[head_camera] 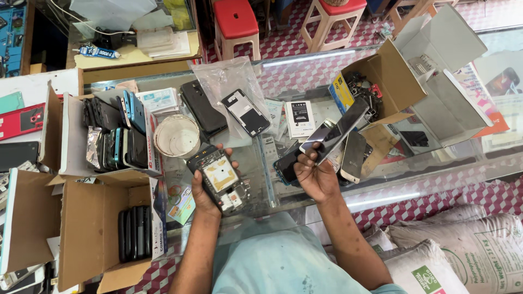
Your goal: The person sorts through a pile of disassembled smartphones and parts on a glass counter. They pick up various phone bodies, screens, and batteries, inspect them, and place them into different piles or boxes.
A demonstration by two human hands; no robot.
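Our left hand (206,188) holds an opened phone (220,178), back cover off, circuit boards and metal shield facing up. Fingers wrap it from underneath, thumb on its left edge. It sits above the glass table (316,71), near edge, just left of centre.

Our right hand (315,175) grips a fanned stack of phones (333,136). Fingers closed around their lower ends. Top one is a long dark slab tilted up to the right, a silver-edged one beside it, a blue-edged one lower left. Stack hovers over the table's middle, touching nothing else as far as we can tell.

Around the hands:
- White round tub (177,136) on the table, just far-left of the opened phone.
- Black phone (202,109) lying flat beyond the tub, next to a clear plastic bag (223,81) with a stripped phone frame (245,112) on it.
- Small white packet (300,118) flat on the glass, between the frame and the stack.
- Open cardboard box (389,81) to the far right of the stack, small black parts inside.
- Left side: cardboard box of upright phones (111,133), and nearer us another box with black phones (133,231) standing on edge.
- Two red-topped stools (235,22) on the checked floor beyond the table.
- White sacks (463,245) near right.
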